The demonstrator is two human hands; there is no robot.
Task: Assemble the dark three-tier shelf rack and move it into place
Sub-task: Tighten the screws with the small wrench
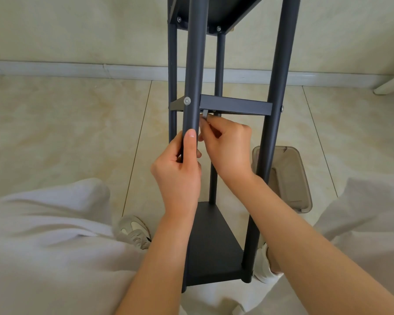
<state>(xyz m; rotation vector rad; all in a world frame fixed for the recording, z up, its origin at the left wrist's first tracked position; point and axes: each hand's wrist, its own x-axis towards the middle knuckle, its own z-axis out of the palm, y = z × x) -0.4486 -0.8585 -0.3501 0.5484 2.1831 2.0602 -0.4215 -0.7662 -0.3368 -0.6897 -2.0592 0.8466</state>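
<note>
**Asker:** Which step are you on?

**Me:** Tightening, I'd say. The rack [275, 87] stands on the floor [55, 121] between my knees with all three tiers on its posts. I judge the frame is together and the fasteners are getting their last turns. My right hand [228, 151] pinches a small hex key [205, 115]. Its end points up under the middle shelf [234, 106], just behind the front left post [195, 64].

**Asker:** And the other hand?

**Me:** My left hand [178, 176] is wrapped round that post, thumb lying up along it, below the bolt head [187, 100] on its face. It braces the frame.

**Asker:** What does the next move call for?

**Me:** A short swing of the key. The shelf's front edge sits right above my fingers and the post is close on the left. I reckon only part-turns fit before I must reseat the key. Whether the tip sits in a socket I cannot tell, because the shelf hides it.

**Asker:** Room to shift it afterwards?

**Me:** There is open tiled floor to the left and ahead, up to the skirting board [77, 69]. On the right a clear plastic box [291, 178] lies just beside the right post, and a white furniture leg [391, 85] stands farther off by the wall. My shoe [134, 230] is near the bottom shelf [212, 246], so my feet must clear first.
</note>
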